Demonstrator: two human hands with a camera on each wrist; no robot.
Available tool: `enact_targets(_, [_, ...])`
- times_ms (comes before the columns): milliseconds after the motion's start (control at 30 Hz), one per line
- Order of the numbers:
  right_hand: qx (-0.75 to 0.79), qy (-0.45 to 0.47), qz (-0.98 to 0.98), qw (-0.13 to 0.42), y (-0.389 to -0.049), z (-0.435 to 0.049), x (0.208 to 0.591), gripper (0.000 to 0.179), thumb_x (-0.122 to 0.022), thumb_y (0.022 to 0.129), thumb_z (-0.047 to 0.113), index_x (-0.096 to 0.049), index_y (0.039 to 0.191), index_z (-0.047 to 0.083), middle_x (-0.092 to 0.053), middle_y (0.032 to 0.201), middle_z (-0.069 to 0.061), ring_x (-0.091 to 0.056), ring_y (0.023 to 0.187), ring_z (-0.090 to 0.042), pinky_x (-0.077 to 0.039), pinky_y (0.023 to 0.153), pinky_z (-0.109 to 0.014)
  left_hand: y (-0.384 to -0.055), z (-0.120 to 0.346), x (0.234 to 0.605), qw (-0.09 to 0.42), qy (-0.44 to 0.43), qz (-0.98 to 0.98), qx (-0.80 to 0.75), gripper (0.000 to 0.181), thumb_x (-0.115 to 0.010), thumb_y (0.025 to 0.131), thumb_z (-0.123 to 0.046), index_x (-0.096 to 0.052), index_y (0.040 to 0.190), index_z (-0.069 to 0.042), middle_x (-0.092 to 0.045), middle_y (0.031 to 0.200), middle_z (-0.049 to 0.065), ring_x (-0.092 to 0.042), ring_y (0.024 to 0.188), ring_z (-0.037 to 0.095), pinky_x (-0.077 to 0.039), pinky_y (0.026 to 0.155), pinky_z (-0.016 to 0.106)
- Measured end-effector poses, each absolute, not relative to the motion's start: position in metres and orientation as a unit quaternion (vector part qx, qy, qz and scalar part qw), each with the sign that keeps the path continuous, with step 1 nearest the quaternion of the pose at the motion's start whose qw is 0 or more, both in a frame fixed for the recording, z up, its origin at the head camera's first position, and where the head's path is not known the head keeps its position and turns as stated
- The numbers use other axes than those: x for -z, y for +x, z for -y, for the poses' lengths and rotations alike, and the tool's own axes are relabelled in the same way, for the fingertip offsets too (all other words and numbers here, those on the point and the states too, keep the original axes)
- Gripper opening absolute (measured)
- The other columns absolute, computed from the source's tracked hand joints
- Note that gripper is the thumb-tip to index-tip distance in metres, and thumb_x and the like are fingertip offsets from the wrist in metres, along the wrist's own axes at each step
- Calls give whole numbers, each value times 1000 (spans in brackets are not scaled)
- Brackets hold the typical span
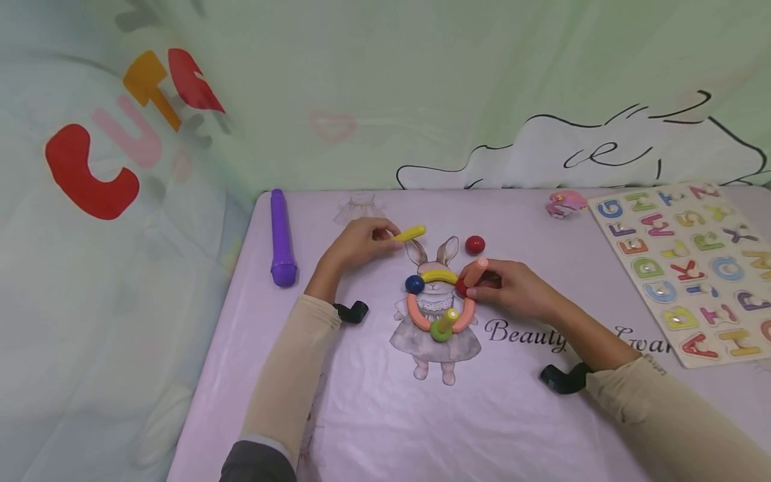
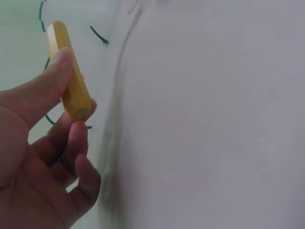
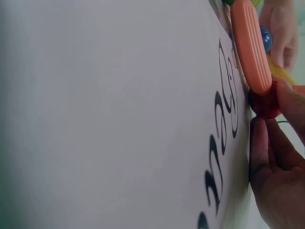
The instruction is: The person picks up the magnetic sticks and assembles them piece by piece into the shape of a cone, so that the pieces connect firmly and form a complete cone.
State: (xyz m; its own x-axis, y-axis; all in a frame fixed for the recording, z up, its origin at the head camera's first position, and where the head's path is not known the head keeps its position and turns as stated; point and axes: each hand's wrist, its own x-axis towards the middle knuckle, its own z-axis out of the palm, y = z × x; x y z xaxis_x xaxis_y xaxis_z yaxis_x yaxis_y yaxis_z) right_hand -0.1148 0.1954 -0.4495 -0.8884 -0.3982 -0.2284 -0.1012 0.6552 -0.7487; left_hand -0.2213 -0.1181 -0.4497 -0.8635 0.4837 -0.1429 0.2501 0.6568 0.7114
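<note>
My left hand [image 1: 366, 239] pinches a straight yellow stick [image 1: 412, 233] between thumb and fingers; its ribbed side shows in the left wrist view. A ring of toy pieces lies on the table: a blue ball [image 1: 414, 284], a curved yellow stick [image 1: 440, 276], two curved orange sticks [image 1: 418, 316] and a green ball [image 1: 441, 331]. From the green ball rises a yellow-green stick [image 1: 448, 320]. At the ring's right, my right hand [image 1: 512, 288] grips a red ball [image 3: 265, 101], thumb on top and fingers below. A straight orange stick [image 1: 478, 271] stands up from this ball.
Behind the ring lies a loose red ball [image 1: 475, 245]. A purple toy microphone [image 1: 280, 241] is at the left table edge. To the right are a pink figurine [image 1: 566, 203] and a wooden letter board [image 1: 680, 268]. Curtains [image 1: 361, 94] hang behind the table [image 1: 385, 428].
</note>
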Motion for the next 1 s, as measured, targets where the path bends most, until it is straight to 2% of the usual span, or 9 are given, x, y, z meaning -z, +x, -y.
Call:
enact_targets(133, [391,-142,-890,190,-114,-195,449,19,-75,94,20,-72,112,23,-71,124,0,-64,109,-21,-49,90,-18,-212,120,445,176,205,-884,-381,26,-73,96,-32,-72,116,-16,-68,98,2,-58,89,17,-47,81,30])
enact_targets(367, [399,-153,-885,185,-114,-195,449,15,-76,93,19,-71,106,24,-70,124,1,-64,110,-21,-49,90,-17,-194,120,436,207,208,-866,-404,22,-67,100,-26,-63,112,-9,-68,108,7,-62,102,21,-50,93,35])
enact_targets(667, [400,-158,-884,183,-114,-196,451,13,-76,93,20,-71,103,25,-70,125,0,-64,113,-21,-50,90,-16,-175,120,435,192,241,-867,-391,22,-65,101,-23,-60,118,-9,-71,114,8,-67,113,22,-52,101,35])
enact_targets(1000, [395,-144,-887,189,-114,-197,450,23,-76,93,22,-71,116,22,-71,122,1,-63,107,-21,-50,90,-18,-162,116,435,174,257,-863,-400,19,-66,101,-21,-61,115,-9,-73,111,6,-69,111,21,-53,99,34])
